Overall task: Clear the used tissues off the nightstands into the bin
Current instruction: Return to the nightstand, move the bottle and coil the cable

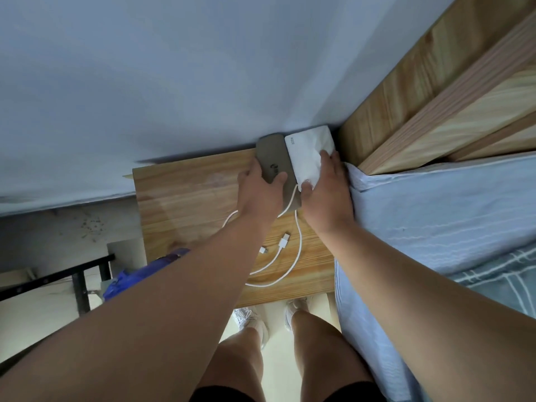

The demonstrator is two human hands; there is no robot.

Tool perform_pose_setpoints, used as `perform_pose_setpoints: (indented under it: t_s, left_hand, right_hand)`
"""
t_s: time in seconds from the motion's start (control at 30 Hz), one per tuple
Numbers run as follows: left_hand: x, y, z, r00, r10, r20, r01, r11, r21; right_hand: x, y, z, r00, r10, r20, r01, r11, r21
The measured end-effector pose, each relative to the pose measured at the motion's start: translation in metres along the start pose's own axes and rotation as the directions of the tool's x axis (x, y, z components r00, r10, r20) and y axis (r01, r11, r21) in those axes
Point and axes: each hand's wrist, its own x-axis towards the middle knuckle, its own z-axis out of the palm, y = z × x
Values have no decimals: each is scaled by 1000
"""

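Observation:
On the wooden nightstand (pixel 185 198), against the wall, a flat grey case (pixel 272 152) lies beside a white tissue pack (pixel 307 140). My left hand (pixel 261 190) grips the grey case, fingers on its left edge and thumb on its top. My right hand (pixel 327 192) has its fingers and thumb closed on the pack's wrinkled white near end. I cannot tell whether that wrinkled part is a loose tissue or the pack's wrapper. No other loose tissue shows on the nightstand.
A white charging cable (pixel 290 256) loops over the nightstand's near half. The bed (pixel 449 227) with pale blue sheet and wooden headboard (pixel 420 91) presses against the right side. A blue plastic bag (pixel 119 282) sits low on the left, beside a black metal frame (pixel 78 282).

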Motion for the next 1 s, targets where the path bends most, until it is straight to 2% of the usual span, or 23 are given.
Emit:
perform_pose_setpoints:
  t_s: [0.2,0.27,0.33,0.43,0.5,0.6,0.7,0.77,0.83,0.93,1.0]
  left_hand:
    - [-7,8,-14,995,-49,85,53,998,-41]
    - [-21,8,-21,997,-44,69,51,994,-96]
    - [-46,2,-29,999,-51,15,53,984,-168]
    - [-104,-22,-37,991,-130,1,121,921,-369]
    - [-150,-50,-40,977,-207,53,208,867,-453]
    - [-207,-105,-49,909,-402,109,407,802,-437]
    - [-228,-151,-70,815,-580,-16,516,737,-437]
    - [-222,-167,-85,799,-587,-130,441,719,-538]
    - [-208,-173,-97,833,-513,-205,300,731,-613]
    - [-182,-169,-104,905,-319,-283,92,795,-600]
    - [-168,-164,-102,904,-262,-337,29,825,-564]
  right_hand:
    - [-10,-3,-7,998,-29,47,29,1000,-10]
    - [-22,-3,-12,993,-113,-18,112,992,-53]
    - [-34,-2,-16,959,-270,-87,256,956,-143]
    - [-45,-5,-18,909,-416,-28,398,884,-244]
    - [-47,-11,-16,899,-428,91,434,849,-302]
    - [-42,-19,-12,912,-326,248,404,820,-405]
    - [-39,-19,-12,915,-306,263,395,813,-429]
    - [-43,-17,-13,912,-322,254,404,811,-424]
    - [-47,-11,-13,906,-334,259,418,801,-429]
    - [-51,-4,-11,903,-344,257,424,802,-420]
    - [-52,-1,-10,903,-371,216,428,802,-417]
